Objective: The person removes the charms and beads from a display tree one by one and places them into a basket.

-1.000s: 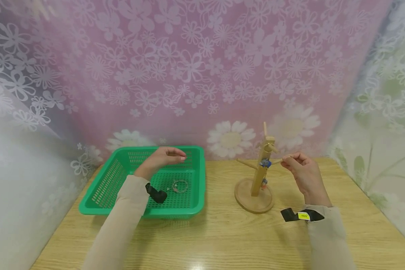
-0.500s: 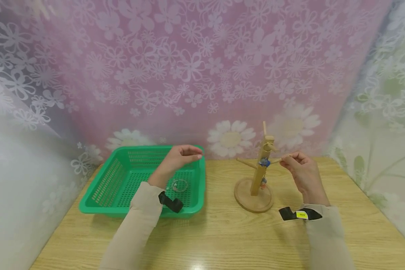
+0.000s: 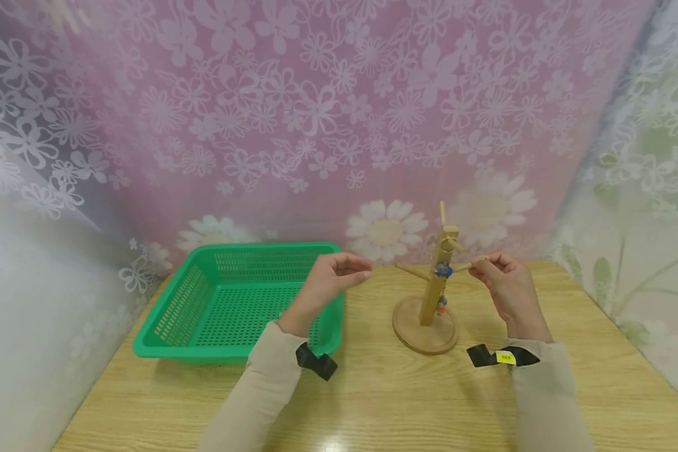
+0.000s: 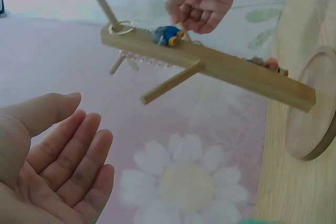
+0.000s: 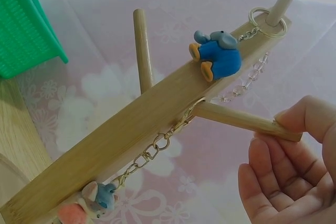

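A wooden stand point(image 3: 429, 304) with a round base and several pegs stands upright on the table. Thumb and fingers of my right hand point(image 3: 505, 285) pinch the end of its right peg point(image 5: 244, 120). An elephant keychain point(image 5: 220, 56) in blue hangs by its ring from the upper front peg. From the pinched peg, a gold-chain keychain with a grey-and-pink animal figure point(image 5: 97, 198) dangles against the post. A clear bead strand point(image 5: 252, 80) shows behind the post. My left hand point(image 3: 332, 279), fingers loosely bent and holding nothing, hovers at the basket's right edge, left of the stand.
A green plastic basket point(image 3: 172, 307) sits on the left of the wooden table point(image 3: 395, 395); my left arm covers its right part. A flowered curtain point(image 3: 316, 125) closes off the back, and patterned cloth point(image 3: 650, 207) stands along the right side.
My left hand has moved right, from over the basket towards the stand. The bracelet in the basket is now hidden behind that arm. My right hand stays at the peg.
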`<state>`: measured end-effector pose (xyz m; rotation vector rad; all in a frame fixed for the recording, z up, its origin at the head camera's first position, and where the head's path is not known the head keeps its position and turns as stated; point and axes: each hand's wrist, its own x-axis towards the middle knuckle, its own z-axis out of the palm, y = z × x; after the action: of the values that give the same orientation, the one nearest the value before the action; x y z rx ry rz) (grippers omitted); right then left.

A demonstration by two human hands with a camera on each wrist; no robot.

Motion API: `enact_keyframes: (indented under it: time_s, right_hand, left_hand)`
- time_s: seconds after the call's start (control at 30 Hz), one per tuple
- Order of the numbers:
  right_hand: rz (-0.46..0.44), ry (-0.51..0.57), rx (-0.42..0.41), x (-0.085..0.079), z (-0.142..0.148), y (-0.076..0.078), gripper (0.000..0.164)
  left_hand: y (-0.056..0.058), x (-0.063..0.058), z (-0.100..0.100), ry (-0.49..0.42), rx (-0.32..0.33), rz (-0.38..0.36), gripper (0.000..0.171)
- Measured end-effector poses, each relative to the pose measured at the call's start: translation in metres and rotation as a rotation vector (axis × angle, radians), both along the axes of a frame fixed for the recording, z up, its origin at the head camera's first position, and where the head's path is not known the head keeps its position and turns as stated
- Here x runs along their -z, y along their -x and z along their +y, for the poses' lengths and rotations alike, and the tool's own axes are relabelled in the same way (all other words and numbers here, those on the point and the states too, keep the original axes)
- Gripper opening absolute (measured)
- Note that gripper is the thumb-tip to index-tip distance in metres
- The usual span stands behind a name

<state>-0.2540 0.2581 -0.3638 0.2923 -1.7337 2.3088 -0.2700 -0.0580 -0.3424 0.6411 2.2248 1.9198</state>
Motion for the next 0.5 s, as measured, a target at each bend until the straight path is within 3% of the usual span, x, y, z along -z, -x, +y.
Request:
enact_keyframes:
  time_s: [0.5]
  right_hand:
    - [-0.048, -0.06, -0.03, -0.004, 0.004, 0.0, 0.01]
  left_hand:
    - [-0.013, 0.007, 0.049, -0.033, 0.051, 0.039, 0.024]
